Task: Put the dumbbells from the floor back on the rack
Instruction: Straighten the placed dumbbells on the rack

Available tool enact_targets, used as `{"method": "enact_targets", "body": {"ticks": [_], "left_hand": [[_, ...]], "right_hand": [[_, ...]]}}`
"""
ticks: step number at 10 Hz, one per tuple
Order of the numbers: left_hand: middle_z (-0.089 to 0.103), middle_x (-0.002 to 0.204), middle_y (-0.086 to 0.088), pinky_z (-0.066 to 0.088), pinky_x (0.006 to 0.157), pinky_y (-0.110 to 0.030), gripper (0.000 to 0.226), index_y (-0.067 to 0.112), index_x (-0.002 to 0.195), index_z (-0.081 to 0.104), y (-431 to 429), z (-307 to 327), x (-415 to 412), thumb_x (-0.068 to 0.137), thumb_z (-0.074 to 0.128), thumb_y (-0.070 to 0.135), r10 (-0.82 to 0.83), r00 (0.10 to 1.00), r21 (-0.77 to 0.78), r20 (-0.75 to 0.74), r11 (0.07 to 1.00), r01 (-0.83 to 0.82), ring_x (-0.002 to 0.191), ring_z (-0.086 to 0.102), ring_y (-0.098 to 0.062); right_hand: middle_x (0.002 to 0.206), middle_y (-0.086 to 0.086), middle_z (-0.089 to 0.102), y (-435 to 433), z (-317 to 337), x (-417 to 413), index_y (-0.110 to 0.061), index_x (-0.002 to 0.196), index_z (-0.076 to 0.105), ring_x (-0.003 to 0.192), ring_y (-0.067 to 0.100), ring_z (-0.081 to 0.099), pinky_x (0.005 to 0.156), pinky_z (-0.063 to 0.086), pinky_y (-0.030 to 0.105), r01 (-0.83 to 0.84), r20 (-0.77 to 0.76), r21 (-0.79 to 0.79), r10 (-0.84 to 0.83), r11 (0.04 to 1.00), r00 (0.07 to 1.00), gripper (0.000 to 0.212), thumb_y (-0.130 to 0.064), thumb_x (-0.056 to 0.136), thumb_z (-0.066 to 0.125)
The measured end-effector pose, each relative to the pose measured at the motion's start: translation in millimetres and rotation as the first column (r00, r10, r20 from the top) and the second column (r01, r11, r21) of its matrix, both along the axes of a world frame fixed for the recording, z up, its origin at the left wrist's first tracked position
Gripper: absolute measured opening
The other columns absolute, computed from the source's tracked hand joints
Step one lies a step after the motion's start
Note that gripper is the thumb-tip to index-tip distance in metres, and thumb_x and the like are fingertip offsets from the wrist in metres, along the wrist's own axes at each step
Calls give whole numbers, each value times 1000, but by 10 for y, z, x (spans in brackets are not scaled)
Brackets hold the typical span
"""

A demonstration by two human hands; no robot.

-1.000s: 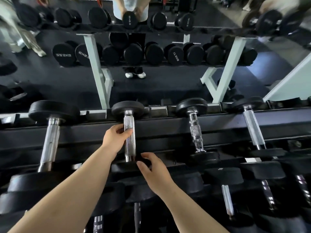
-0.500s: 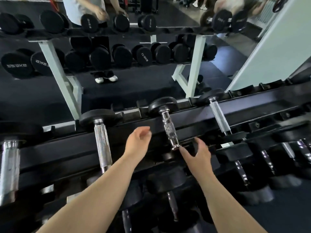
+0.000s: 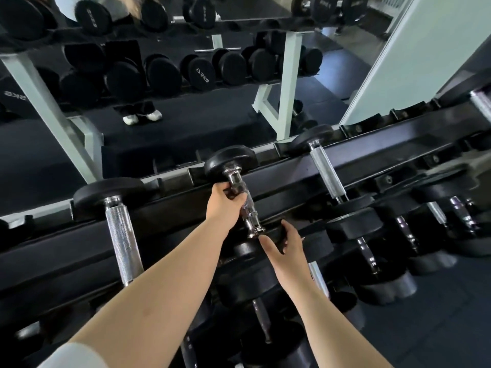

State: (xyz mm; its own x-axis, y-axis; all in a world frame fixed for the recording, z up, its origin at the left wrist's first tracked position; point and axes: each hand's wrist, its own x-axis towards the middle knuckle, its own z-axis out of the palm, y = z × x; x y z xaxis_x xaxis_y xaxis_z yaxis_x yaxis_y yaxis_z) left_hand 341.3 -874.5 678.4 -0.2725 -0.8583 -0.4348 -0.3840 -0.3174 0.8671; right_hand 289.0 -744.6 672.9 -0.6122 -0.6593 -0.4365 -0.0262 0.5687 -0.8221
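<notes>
Head view shows your left hand (image 3: 225, 201) closed around the upper part of the chrome handle of a small dumbbell (image 3: 243, 205) on the top tier of the rack (image 3: 372, 158). Your fingers wrap the knurled grip just below the far head, which rests against the rear rail. Your right hand (image 3: 285, 244) is partly open, thumb and fingers cupping the near head of the same dumbbell at the front rail; whether it bears weight cannot be told.

This dumbbell lies tilted relative to its neighbours: the larger dumbbell (image 3: 119, 224) to the left and the straight-handled dumbbell (image 3: 326, 172) to the right sit square across the two rails. The two-point hold, one hand on the handle and one on the near head, appears intended to turn the dumbbell and seat both heads in their saddles.

Keep your fingertips out from between the near head and the front rail. Further dumbbells sit on the lower tier beneath your forearms. A mirror (image 3: 186, 102) behind the rack reflects more racked dumbbells.
</notes>
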Motion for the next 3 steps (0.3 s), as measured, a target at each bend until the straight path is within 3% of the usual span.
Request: {"method": "enact_targets", "body": {"ticks": [2,3], "left_hand": [[58,128,-8,47,88,-33,42,11,132,43,45,49,141,90,41,6,-125,987,-47,103,990,130,107,58,-24],[60,125,-5,41,81,-27,36,12,126,49,156,107,369,90,42,10,-201,965,-125,168,967,223,106,57,-20]], "right_hand": [[151,-4,29,73,52,25,-25,144,22,138,14,29,110,29,32,24,-50,8,-24,1000,998,66,-36,87,54],[143,-5,39,359,44,116,-24,139,32,130,10,39,100,33,24,132,-82,-23,-133,991,988,55,-30,89,52]]}}
